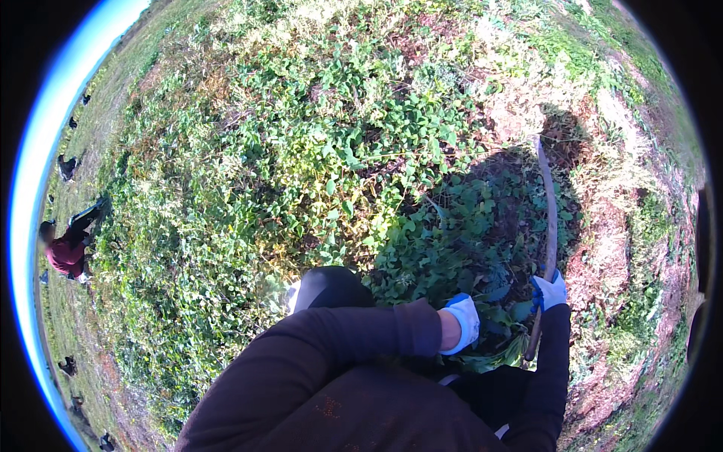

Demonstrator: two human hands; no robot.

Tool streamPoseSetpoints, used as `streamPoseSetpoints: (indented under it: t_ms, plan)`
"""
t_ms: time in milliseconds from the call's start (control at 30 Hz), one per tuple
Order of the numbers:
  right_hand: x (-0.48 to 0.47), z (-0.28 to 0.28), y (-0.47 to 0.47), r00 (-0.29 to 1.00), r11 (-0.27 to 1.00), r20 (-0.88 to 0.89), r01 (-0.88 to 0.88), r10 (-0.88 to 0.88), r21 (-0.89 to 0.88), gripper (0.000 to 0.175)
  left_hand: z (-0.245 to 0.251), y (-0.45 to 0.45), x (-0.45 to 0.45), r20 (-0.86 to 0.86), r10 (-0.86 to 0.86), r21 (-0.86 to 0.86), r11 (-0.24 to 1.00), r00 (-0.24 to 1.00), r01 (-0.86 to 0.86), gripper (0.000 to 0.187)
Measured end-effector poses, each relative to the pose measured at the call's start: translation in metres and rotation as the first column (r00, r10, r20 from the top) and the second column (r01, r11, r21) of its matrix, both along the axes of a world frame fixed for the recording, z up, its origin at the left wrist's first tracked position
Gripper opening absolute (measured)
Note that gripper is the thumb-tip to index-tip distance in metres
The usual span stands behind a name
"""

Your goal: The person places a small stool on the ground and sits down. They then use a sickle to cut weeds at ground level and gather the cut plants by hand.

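Observation:
My right hand (549, 291), in a white glove with blue-coated fingers, is wrapped around a long, slightly curved wooden handle (550, 214). The handle runs from near my knees up to a bright patch of ground, where glare hides what its far end bears. My left hand (462, 324), in a matching glove, is low over leafy plants close to my body, to the left of the handle. Its fingers are turned away and mostly hidden, so any hold cannot be made out. Broad green leaves (497, 292) lie in my shadow between and beyond both hands.
Dense low vines (339, 147) cover the ground ahead and to the left. A strip of dry, reddish soil and litter (599, 260) runs along the right. A person in a dark red top (66, 254) bends over at the far left, with several more dark figures (68, 168) along that edge.

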State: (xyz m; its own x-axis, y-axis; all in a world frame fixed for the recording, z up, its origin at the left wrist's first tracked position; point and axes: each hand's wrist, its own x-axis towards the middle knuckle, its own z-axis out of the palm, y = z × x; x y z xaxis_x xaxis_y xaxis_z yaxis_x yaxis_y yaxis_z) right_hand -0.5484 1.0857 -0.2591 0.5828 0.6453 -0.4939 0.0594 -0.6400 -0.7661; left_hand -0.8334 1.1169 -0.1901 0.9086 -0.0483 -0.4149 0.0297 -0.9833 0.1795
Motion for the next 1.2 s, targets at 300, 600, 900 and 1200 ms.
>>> streamPoseSetpoints:
  t_ms: [300,600,900,1200]
  plan:
    - [0.002,-0.004,-0.003,0.999,0.999,0.035,-0.034,0.033,0.036,0.031,-0.012,0.000,0.004,-0.009,0.016,0.000,1.000,1.000,-0.016,0.016]
    - [0.001,-0.003,-0.006,0.997,0.997,0.015,-0.072,0.072,0.032,0.029,-0.003,0.002,0.005,-0.067,0.003,-0.019,1.000,0.998,-0.005,0.022]
    - [-0.007,0.008,-0.006,0.993,0.993,0.018,-0.117,0.117,-0.015,0.028,-0.002,0.003,0.005,-0.073,-0.010,-0.019,1.000,0.997,0.009,0.016]
    - [-0.001,0.003,-0.009,0.993,0.992,-0.001,-0.117,0.117,-0.039,0.029,-0.008,0.002,0.004,-0.020,0.025,-0.035,0.999,0.999,-0.026,0.011]
